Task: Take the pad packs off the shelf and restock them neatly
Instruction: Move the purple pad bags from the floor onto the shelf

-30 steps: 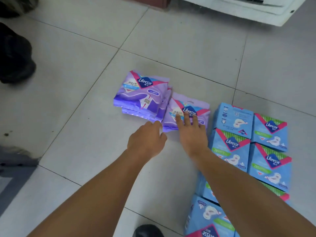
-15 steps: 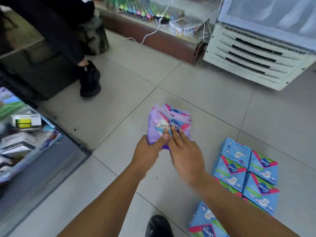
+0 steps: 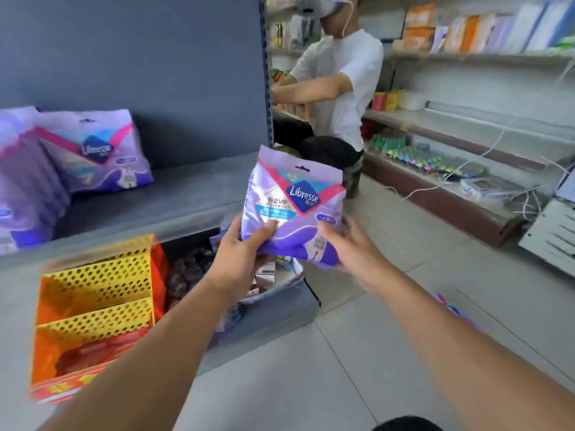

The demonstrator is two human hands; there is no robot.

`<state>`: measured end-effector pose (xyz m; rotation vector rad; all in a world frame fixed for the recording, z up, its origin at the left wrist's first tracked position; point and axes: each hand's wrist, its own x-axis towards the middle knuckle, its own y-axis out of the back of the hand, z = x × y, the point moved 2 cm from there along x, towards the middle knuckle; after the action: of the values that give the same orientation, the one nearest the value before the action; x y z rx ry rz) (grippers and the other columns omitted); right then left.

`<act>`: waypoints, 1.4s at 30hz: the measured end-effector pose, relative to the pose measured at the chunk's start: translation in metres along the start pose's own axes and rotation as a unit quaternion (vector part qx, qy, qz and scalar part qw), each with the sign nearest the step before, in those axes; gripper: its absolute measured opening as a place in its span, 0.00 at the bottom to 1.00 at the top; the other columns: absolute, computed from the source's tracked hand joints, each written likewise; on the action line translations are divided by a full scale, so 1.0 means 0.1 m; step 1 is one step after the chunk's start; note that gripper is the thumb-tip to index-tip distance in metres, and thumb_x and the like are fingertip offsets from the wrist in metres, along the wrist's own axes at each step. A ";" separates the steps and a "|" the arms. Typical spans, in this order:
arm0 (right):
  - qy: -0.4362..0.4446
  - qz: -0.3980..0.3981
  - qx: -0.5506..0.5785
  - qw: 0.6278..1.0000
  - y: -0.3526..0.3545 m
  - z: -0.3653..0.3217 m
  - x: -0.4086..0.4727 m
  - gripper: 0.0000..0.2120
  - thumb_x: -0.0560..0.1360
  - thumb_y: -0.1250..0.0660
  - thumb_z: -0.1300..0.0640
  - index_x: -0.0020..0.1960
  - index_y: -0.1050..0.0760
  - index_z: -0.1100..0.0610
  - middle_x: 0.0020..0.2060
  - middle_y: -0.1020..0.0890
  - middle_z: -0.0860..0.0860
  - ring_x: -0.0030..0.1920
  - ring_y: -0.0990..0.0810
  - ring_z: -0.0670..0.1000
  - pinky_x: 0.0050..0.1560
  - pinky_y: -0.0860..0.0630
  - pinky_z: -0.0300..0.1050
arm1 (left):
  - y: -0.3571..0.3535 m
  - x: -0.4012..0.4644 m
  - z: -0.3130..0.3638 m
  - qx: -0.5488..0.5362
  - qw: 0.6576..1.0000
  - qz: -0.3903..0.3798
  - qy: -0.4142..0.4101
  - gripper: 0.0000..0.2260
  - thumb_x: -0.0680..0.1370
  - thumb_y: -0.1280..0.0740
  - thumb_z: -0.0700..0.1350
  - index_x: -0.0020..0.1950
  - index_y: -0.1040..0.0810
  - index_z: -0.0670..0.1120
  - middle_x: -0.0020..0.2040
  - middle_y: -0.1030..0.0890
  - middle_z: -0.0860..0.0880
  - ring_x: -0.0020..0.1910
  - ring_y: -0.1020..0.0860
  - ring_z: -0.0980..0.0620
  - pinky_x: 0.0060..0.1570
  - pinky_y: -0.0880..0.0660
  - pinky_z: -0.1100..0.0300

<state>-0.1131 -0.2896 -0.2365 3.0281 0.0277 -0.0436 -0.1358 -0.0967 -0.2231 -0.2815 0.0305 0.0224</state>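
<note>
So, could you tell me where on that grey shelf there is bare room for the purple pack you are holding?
The grey shelf is bare from the standing purple pack rightward to the upright post. Its left end is crowded with more purple packs. Both hands hold the pack.

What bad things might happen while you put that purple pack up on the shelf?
1. The purple pack is gripped only at its bottom corners by the left hand and right hand, so it may flop or slip out.
2. Purple packs already on the shelf stand leaning; pushing this one in might topple them.
3. The yellow display box sits just below the grey shelf, so a dropped pack may land on it.
</note>
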 end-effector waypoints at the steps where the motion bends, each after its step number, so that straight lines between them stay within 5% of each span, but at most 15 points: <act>1: 0.018 -0.008 -0.011 1.000 -0.17 -0.10 0.03 0.21 0.69 0.27 0.40 0.57 0.28 0.48 0.53 0.16 0.49 0.49 0.16 0.48 0.50 0.19 0.53 | 0.16 -0.06 0.15 0.003 1.000 0.007 -0.012 0.14 0.78 0.32 0.41 0.62 0.26 0.43 0.56 0.16 0.45 0.51 0.17 0.46 0.51 0.21 0.49; 4: 0.087 -0.025 -0.028 0.996 -0.66 -0.49 0.01 0.16 0.69 0.25 0.44 0.52 0.26 0.47 0.52 0.16 0.48 0.50 0.16 0.48 0.52 0.20 0.51 | 0.68 -0.21 0.57 0.037 0.995 0.073 -0.061 0.15 0.76 0.29 0.41 0.62 0.26 0.44 0.55 0.17 0.45 0.50 0.16 0.47 0.50 0.20 0.50; 10: 0.184 -0.040 -0.157 0.969 -1.61 -0.98 0.01 0.23 0.69 0.28 0.39 0.56 0.32 0.48 0.51 0.19 0.46 0.50 0.18 0.49 0.52 0.21 0.56 | 1.56 -0.38 1.07 0.206 0.946 0.196 -0.157 0.24 0.68 0.23 0.53 0.59 0.27 0.51 0.52 0.17 0.53 0.50 0.18 0.54 0.55 0.22 0.52; 13: 0.206 -0.036 -0.174 0.962 -2.02 -1.09 0.08 0.21 0.73 0.30 0.42 0.58 0.32 0.50 0.51 0.20 0.45 0.49 0.19 0.48 0.50 0.22 0.51 | 1.87 -0.35 1.22 0.268 0.913 0.253 -0.175 0.19 0.72 0.26 0.53 0.57 0.27 0.49 0.49 0.19 0.54 0.41 0.22 0.63 0.41 0.25 0.69; 20: 0.198 -0.046 -0.149 0.968 -2.59 -1.18 0.60 0.19 0.75 0.31 0.44 0.60 0.31 0.50 0.53 0.20 0.45 0.49 0.19 0.45 0.43 0.20 0.43 | 2.21 0.03 1.44 0.334 0.866 0.321 -0.189 0.33 0.76 0.29 0.51 0.75 0.44 0.55 0.55 0.22 0.48 0.41 0.23 0.56 0.32 0.30 0.68; 23: 0.212 -0.032 -0.141 0.967 -2.71 -1.27 0.85 0.19 0.75 0.30 0.46 0.61 0.31 0.51 0.50 0.22 0.44 0.43 0.23 0.39 0.31 0.30 0.28 | 2.27 0.24 1.48 0.359 0.848 0.325 -0.215 0.38 0.74 0.28 0.53 0.77 0.49 0.59 0.64 0.26 0.47 0.54 0.22 0.53 0.46 0.24 0.63; 27: 0.214 -0.039 -0.114 0.969 -2.93 -1.33 1.17 0.17 0.75 0.30 0.46 0.58 0.31 0.50 0.50 0.21 0.44 0.45 0.20 0.41 0.32 0.26 0.31 | 2.34 0.48 1.49 0.481 0.766 0.339 -0.257 0.39 0.74 0.28 0.55 0.77 0.48 0.58 0.74 0.43 0.47 0.70 0.37 0.48 0.58 0.27 0.52; 30: 0.208 -0.048 -0.118 0.970 -3.10 -1.30 1.36 0.18 0.75 0.30 0.45 0.59 0.31 0.51 0.51 0.21 0.45 0.47 0.19 0.44 0.35 0.23 0.36 | 2.40 0.63 1.42 0.585 0.702 0.336 -0.230 0.36 0.74 0.29 0.54 0.76 0.46 0.59 0.77 0.49 0.46 0.73 0.43 0.42 0.55 0.24 0.44; 37: 0.206 -0.081 -0.149 0.964 -3.45 -1.07 1.65 0.15 0.76 0.31 0.47 0.57 0.32 0.50 0.46 0.21 0.43 0.42 0.22 0.42 0.35 0.27 0.37 | 2.57 0.93 1.24 0.634 0.685 0.321 -0.161 0.34 0.77 0.33 0.57 0.77 0.50 0.62 0.78 0.56 0.48 0.77 0.50 0.42 0.54 0.23 0.44; 42: 0.204 -0.089 -0.150 0.963 -3.62 -0.94 1.74 0.12 0.77 0.32 0.49 0.55 0.34 0.49 0.45 0.22 0.43 0.42 0.22 0.42 0.39 0.24 0.40 | 2.62 1.11 1.11 0.655 0.667 0.325 -0.146 0.34 0.78 0.34 0.48 0.77 0.50 0.61 0.76 0.56 0.48 0.75 0.51 0.40 0.60 0.25 0.42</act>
<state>0.0560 0.0837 -0.1895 2.6685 0.3097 0.5207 -0.0286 0.1877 -0.1925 1.2263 -0.1776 0.7420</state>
